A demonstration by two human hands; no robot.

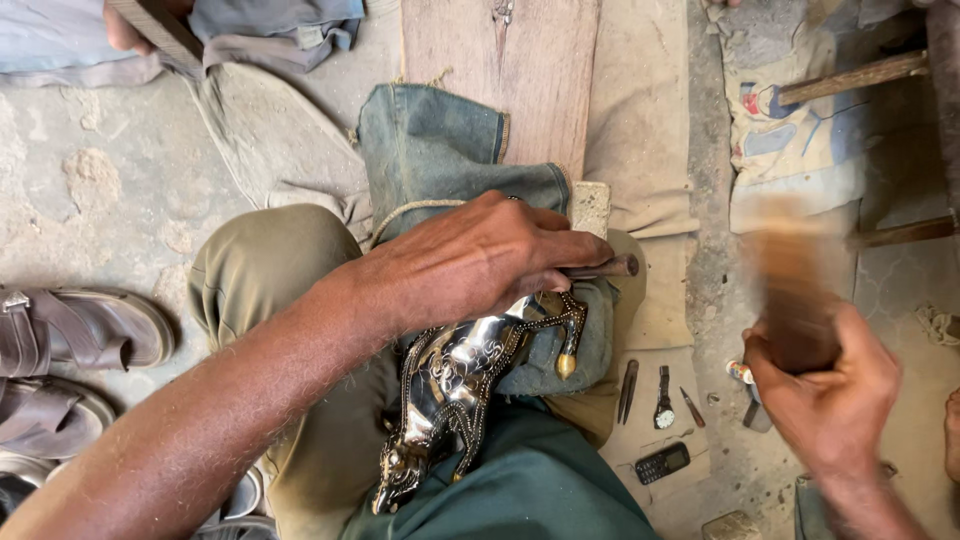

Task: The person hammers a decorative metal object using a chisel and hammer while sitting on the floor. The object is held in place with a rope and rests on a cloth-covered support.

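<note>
My left forearm is reaching across my lap, and my left hand (480, 262) is closing its fingers around a thin metal punch (600, 269), pinching it low against the shiny metal animal figure (455, 385) that is lying on my thigh, its head pointing toward my knee and its back end resting on a folded pad of blue denim (440, 150). My right hand (825, 395) is gripping a wooden mallet (790, 285), fist shut tight around the handle, the head blurring well apart from the punch off to the right. I am judging this as the chasing step, with the strike being set up and not yet landed. The next blow is calling for the punch tip staying planted on the figure's edge and the mallet meeting the punch's end squarely. Small tools, a wristwatch (664, 398) and a little phone (662, 463) are lying on the cloth near my knee, sandals (85, 330) sitting off to my left.
</note>
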